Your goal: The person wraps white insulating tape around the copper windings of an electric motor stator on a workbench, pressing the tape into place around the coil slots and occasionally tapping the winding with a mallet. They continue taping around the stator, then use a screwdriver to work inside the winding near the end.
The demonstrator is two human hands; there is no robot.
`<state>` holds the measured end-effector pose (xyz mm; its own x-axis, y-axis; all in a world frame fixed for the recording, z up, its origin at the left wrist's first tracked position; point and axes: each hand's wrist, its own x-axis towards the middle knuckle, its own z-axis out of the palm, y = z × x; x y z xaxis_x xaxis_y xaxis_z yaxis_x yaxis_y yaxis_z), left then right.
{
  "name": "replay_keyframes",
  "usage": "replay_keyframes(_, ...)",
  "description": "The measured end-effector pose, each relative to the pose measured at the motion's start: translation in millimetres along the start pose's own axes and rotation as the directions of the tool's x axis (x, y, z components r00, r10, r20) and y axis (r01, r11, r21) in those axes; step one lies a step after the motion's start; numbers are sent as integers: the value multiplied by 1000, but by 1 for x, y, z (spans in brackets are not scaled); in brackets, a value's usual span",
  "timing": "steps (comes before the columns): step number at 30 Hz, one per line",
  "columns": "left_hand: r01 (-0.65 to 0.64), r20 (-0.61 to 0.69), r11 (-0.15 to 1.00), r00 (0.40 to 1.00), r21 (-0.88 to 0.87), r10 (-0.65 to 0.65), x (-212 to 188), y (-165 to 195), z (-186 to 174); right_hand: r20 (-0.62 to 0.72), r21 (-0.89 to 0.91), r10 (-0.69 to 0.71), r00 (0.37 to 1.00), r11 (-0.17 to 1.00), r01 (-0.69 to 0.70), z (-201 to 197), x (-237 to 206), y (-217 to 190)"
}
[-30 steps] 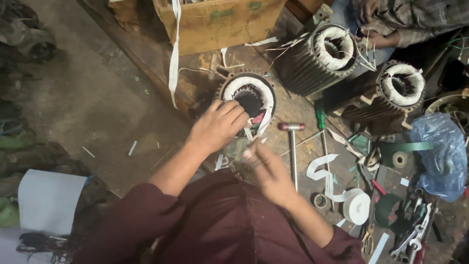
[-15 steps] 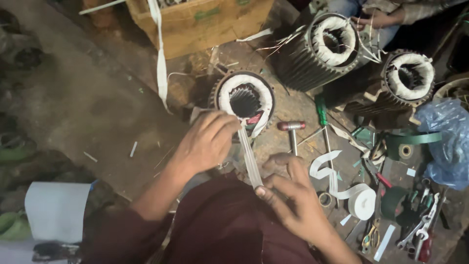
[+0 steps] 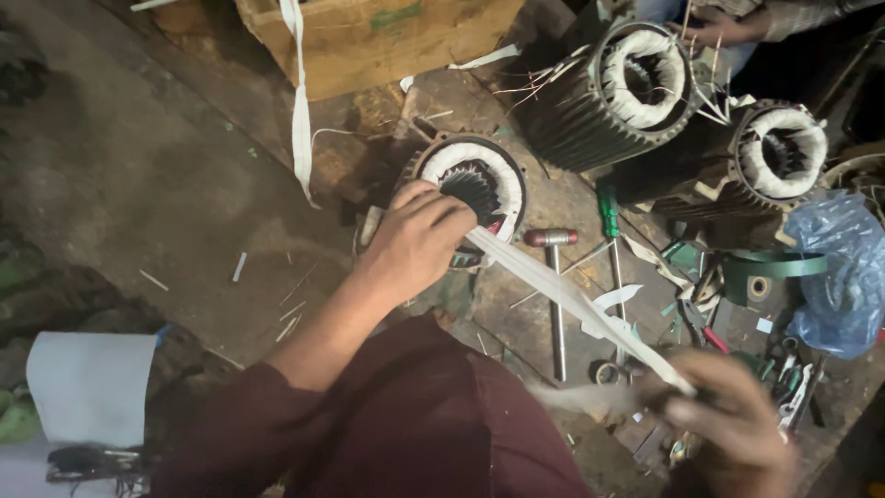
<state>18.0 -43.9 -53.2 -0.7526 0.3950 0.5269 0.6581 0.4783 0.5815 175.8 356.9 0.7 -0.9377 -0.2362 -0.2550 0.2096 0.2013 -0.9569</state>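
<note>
A white tape strip [image 3: 572,300] is pulled taut between both hands: the left hand [image 3: 419,242] is clenched on it at the motor stator [image 3: 472,184], the right hand [image 3: 733,420] pinches its end.

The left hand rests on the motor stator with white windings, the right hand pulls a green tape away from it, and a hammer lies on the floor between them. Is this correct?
Not quite: the tape is white, not green, as the head view shows. The rest holds: the left hand rests on the motor stator with white windings, the right hand pulls the tape away from it, and a hammer lies on the floor between them.
</note>
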Motion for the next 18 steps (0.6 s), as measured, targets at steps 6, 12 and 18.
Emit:
replay_keyframes(6,95,51,995,994,-25,-94,3,10,0,-266,-743,236,935,567,-355,-53,-43,-17)
replay_keyframes(12,137,60,991,989,-4,-137,7,21,6,-575,-815,-437,692,378,-438,16,-30,-43)
replay_keyframes(18,133,115,986,986,-104,-120,10,9,6,-810,-262,-294,507,955,136,45,28,-46)
